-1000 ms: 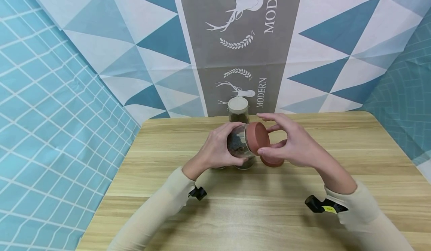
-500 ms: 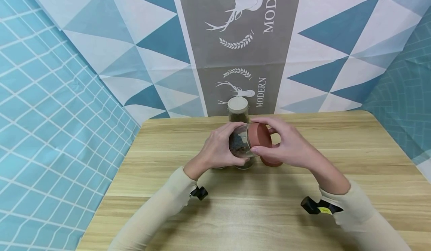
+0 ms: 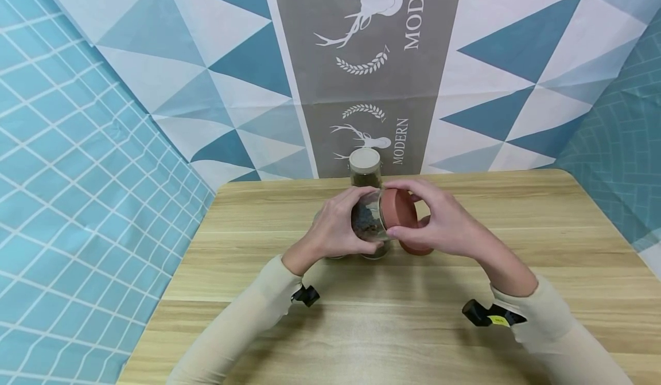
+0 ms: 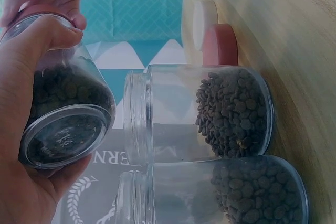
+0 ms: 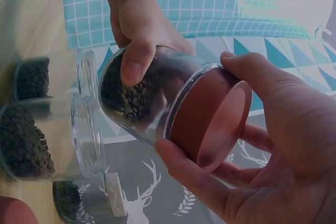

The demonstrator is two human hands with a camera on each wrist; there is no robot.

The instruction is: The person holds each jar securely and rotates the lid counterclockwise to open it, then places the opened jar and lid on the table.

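My left hand (image 3: pixel 335 224) grips a glass jar (image 3: pixel 365 218) partly filled with dark pellets, held tilted above the table. Its terracotta-red lid (image 3: pixel 399 208) sits on the mouth, facing right. Around that lid's edge curl the thumb and fingers of my right hand (image 3: pixel 441 218). In the right wrist view the red lid (image 5: pixel 207 124) meets the glass rim, and pellets lie inside the jar (image 5: pixel 139 93). Two lidless jars with similar pellets stand below: one jar (image 4: pixel 173 114) is nearer the right hand, another jar (image 4: pixel 178 195) beside it.
A pale-lidded jar (image 3: pixel 365 170) stands at the table's back edge. Another red lid (image 3: pixel 416 249) lies on the wooden table (image 3: pixel 361 327), with a white lid (image 4: pixel 205 24) beside it in the left wrist view. Patterned sheets (image 3: pixel 248 58) cover the walls.
My right hand has moved left and taken a fuller grip on the red lid. The held jar has shifted slightly right. Little differs over the last half second.
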